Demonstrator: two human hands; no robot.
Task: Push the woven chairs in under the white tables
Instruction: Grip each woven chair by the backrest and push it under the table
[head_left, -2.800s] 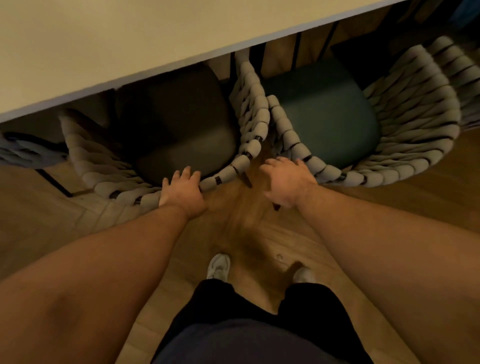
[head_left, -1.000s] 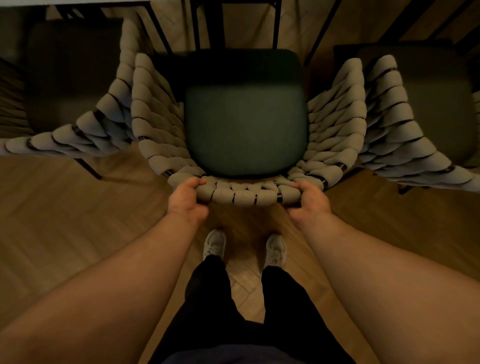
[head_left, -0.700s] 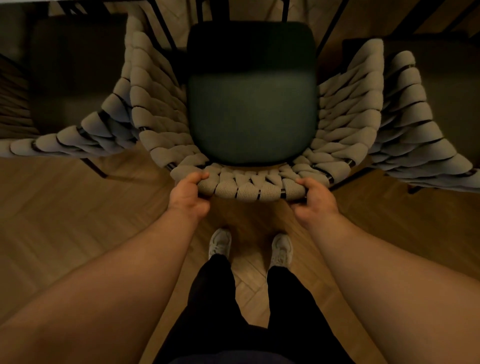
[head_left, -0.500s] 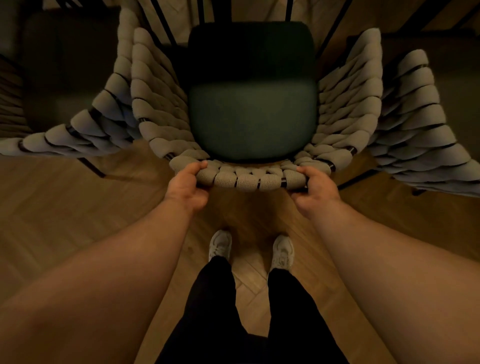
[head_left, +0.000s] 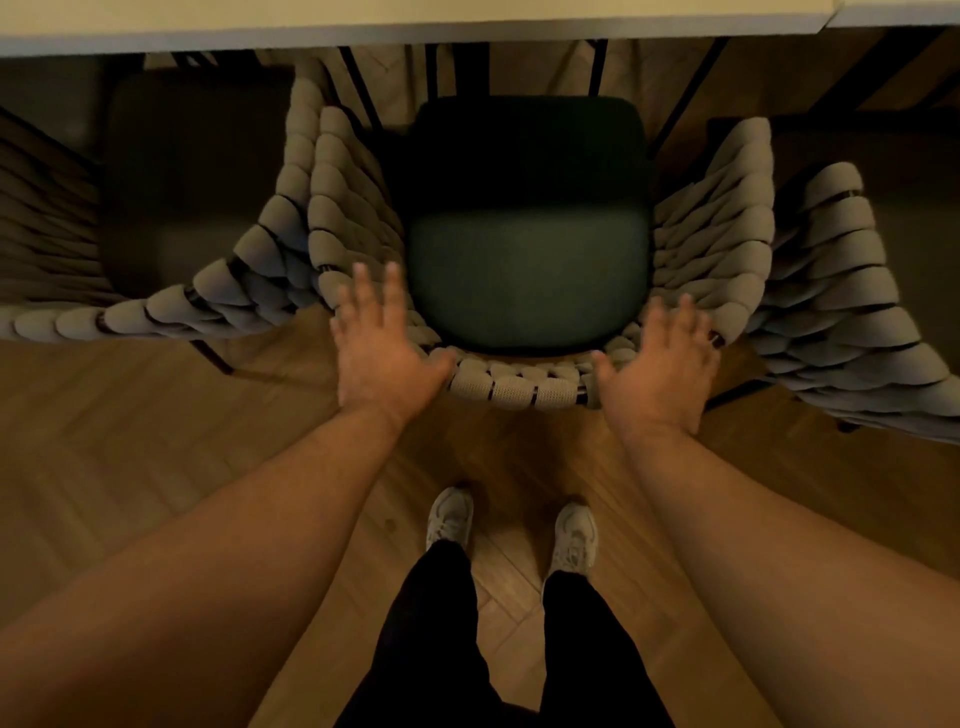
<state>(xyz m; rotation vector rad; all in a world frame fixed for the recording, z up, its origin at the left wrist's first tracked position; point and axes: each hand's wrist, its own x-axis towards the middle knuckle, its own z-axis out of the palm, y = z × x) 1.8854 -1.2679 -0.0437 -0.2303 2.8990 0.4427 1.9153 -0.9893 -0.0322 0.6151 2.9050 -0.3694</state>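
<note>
A woven chair (head_left: 514, 387) with a dark green seat cushion stands straight ahead, the front of its seat in shadow under the white table (head_left: 363, 21). My left hand (head_left: 382, 345) is open, fingers spread, over the left end of the chair's woven back. My right hand (head_left: 660, 364) is open too, hovering over the right end of the back. Neither hand grips the rope weave.
A second woven chair (head_left: 218, 291) stands close on the left and a third (head_left: 852, 312) on the right, both partly under the table. Black metal legs (head_left: 358, 83) show beneath the tabletop. My feet (head_left: 511, 525) stand on the wooden herringbone floor behind the chair.
Both hands gripped the chair's back and slid it forward under the table. Now they have let go and opened, and the table edge has come into view.
</note>
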